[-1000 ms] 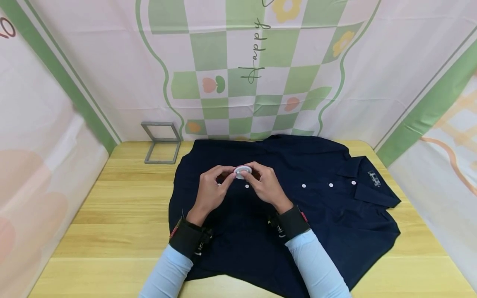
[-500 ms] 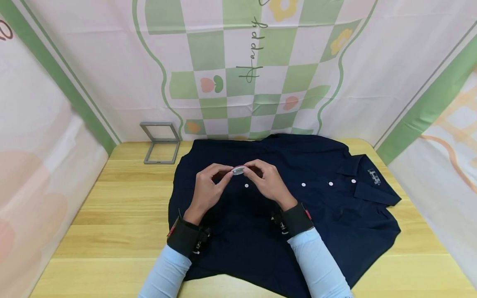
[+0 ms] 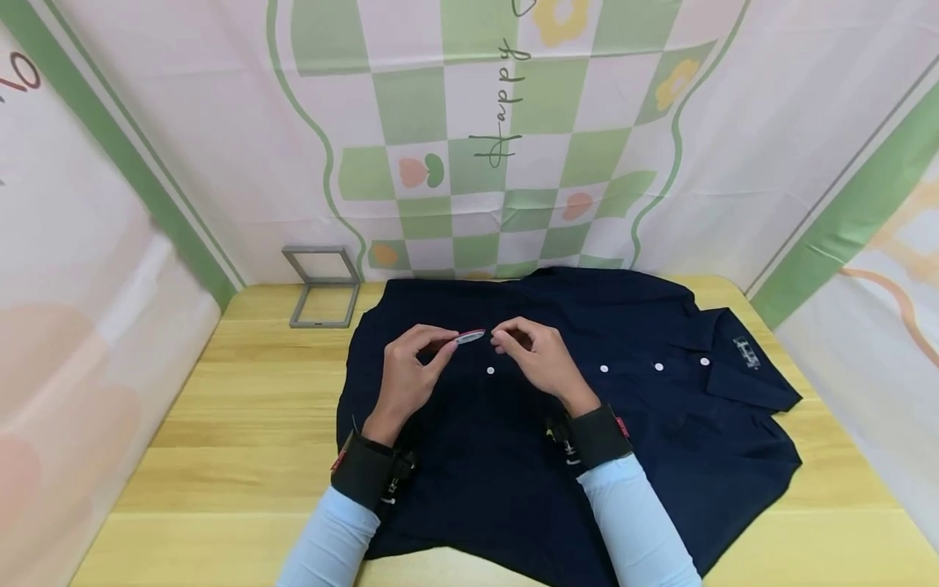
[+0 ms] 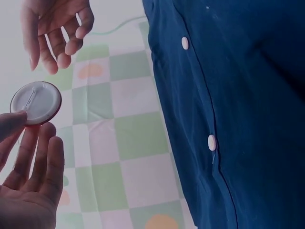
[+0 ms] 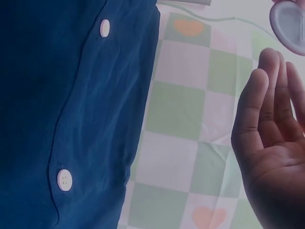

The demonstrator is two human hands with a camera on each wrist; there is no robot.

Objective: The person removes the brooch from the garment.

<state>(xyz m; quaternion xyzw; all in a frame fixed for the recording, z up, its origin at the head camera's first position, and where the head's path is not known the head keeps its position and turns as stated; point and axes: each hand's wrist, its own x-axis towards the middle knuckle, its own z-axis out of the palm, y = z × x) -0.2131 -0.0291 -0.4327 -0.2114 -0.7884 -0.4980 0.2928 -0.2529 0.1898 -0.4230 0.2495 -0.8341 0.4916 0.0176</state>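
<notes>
A round pin-back button badge (image 3: 470, 336) with a red rim is pinched between the thumb and fingers of my left hand (image 3: 411, 375). In the left wrist view the badge's pale back (image 4: 43, 107) faces the camera, a thin metal pin lying across it. My right hand (image 3: 539, 359) hovers just right of the badge, apart from it, fingers loosely bent and holding nothing. Below both hands a dark navy button-up shirt (image 3: 513, 465) lies spread on the table, collar to the right. White buttons (image 5: 65, 180) run along its front. The badge's front is hidden.
A grey hinged frame (image 3: 320, 324) stands unfolded at the back left of the wooden table (image 3: 220, 424). Behind the table hangs a printed cloth (image 3: 411, 114) with green checks, and further cloth closes off both sides.
My right hand has let go of the badge and drawn away to the right. The badge, tilted more edge-on to the head view, stays in my left hand.
</notes>
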